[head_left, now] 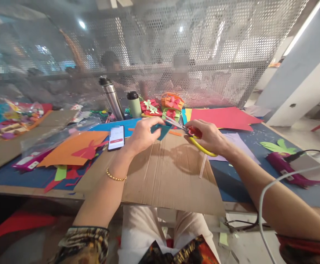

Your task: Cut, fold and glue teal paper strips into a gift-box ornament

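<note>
My left hand (146,134) pinches a small dark teal piece of paper (164,132) above a brown cardboard sheet (160,176). In my right hand (208,135) is a pair of scissors (201,145) with yellow and red handles, its fingers wrapped through and round them. The metal blades point left and reach over the teal paper's upper edge; whether they touch it I cannot tell. Thin orange strips (175,133) lie just behind the teal piece. A narrow translucent stick (203,167) rests on the cardboard below my right hand.
Left of the cardboard lie a phone (116,138), orange paper (66,148) and red scraps. Behind stand a steel bottle (112,97), a green tumbler (134,104) and small paper baskets (172,102). Red paper (226,117), lilac paper (238,146) and a magenta tool (289,170) with cables occupy the right.
</note>
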### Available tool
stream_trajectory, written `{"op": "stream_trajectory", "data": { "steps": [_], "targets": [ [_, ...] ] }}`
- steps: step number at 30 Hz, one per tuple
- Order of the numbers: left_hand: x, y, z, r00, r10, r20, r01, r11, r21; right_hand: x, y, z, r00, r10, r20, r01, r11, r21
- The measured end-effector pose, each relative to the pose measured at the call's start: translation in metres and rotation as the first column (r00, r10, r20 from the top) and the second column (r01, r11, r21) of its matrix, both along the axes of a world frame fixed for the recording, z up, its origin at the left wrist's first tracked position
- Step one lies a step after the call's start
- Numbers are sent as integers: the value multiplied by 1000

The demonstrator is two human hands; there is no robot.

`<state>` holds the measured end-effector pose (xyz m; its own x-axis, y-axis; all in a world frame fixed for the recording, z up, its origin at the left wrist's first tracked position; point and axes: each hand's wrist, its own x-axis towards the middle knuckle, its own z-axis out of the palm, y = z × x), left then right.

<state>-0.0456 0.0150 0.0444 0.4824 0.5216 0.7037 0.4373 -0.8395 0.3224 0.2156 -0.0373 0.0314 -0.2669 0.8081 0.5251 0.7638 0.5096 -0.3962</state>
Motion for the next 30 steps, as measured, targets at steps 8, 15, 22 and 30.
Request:
{"op": "stream_trajectory", "data": {
  "steps": [8, 15, 22, 30],
  "targets": [
    [2, 1, -3, 1000, -12, -3, 12, 1000, 10, -1, -2, 0, 1000, 0, -4, 0, 1000, 30],
    [0, 2, -4, 1000, -7, -13, 7, 999, 41, -1, -5, 3, 1000, -2, -25, 2, 1000, -7],
    [1, 1, -4, 1000, 1, -22, 0, 999, 47, -3, -12, 9, 998, -2, -66, -3, 997, -75],
    [-1, 2, -1, 1000, -3, -2, 3, 1000, 27, 4, 2, 7, 994, -66, -92, 62, 997, -44]
  ]
}}
